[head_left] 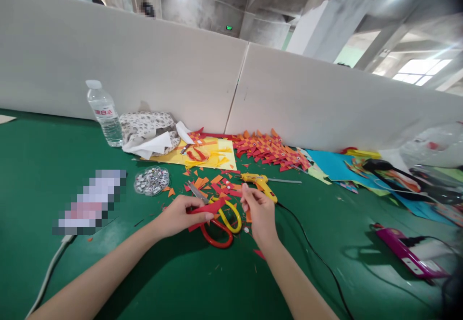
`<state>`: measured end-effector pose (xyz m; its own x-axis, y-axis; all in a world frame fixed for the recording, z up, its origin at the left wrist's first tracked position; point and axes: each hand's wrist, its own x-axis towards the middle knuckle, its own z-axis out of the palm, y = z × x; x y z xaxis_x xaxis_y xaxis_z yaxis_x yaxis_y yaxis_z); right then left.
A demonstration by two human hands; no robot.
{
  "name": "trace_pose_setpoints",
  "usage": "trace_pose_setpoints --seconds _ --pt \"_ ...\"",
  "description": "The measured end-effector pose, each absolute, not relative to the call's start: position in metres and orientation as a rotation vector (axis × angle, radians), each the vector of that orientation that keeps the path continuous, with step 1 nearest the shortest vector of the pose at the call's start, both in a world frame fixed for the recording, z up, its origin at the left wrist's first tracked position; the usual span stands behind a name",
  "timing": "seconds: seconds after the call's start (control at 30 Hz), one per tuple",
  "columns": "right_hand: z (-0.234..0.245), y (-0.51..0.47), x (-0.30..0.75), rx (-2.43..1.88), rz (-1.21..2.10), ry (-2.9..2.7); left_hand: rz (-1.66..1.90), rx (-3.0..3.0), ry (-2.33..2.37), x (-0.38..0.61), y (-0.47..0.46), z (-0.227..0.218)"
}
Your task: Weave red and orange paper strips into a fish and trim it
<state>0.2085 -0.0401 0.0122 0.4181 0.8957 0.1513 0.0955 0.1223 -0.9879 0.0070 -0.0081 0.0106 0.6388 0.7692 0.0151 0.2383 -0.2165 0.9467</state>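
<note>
A red paper strip [204,210] is pinched flat in the left hand [177,216] at the frame's centre, fingers clamped on it, presumably to steady it. The right hand [258,211] is held just beside it, fingertips drawn together over nothing visible. Scissors [217,219] lie beneath the strip, a glue gun [259,183] just above.

matt green felt table [54,166]; glossy plastic scissor handles [220,228], red paper strip [208,208]

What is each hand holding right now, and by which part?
The left hand pinches a red paper strip at its left end, above the scissors. The right hand hangs with fingers curled; whether it holds anything cannot be told.
</note>
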Motion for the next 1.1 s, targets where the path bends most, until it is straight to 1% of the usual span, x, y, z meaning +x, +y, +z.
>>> trace_pose_setpoints --seconds 0.1,0.3,0.47,0.63,0.77,0.87,0.9,0.93,1.1 --pt "0.01 -0.037 0.217 -1.385 0.613 -1.068 0.631 1.723 0.827 0.006 -0.005 0.007" --pt "0.011 -0.041 0.213 -1.439 0.157 -1.477 0.601 1.79 0.859 0.008 -0.005 0.004" --pt "0.014 -0.046 0.205 -1.379 0.103 -1.591 0.64 2.045 0.994 0.009 -0.009 0.004" --pt "0.019 -0.042 0.201 -1.378 -0.012 -1.684 0.652 2.149 1.047 0.011 -0.012 0.005" --pt "0.039 -0.007 0.193 -1.439 -0.108 -1.966 0.702 2.201 1.094 0.014 -0.015 0.004" --pt "0.05 0.038 0.181 -1.451 -0.284 -2.278 0.737 2.188 1.12 0.016 -0.018 0.004" --pt "0.05 0.054 0.177 -1.429 -0.356 -2.43 0.745 2.194 1.115 0.017 -0.019 0.004" --pt "0.048 0.069 0.173 -1.393 -0.358 -2.511 0.757 2.208 1.104 0.017 -0.02 0.005" --pt "0.036 0.12 0.169 -1.333 -0.347 -2.673 0.788 2.287 1.043 0.017 -0.021 0.007"
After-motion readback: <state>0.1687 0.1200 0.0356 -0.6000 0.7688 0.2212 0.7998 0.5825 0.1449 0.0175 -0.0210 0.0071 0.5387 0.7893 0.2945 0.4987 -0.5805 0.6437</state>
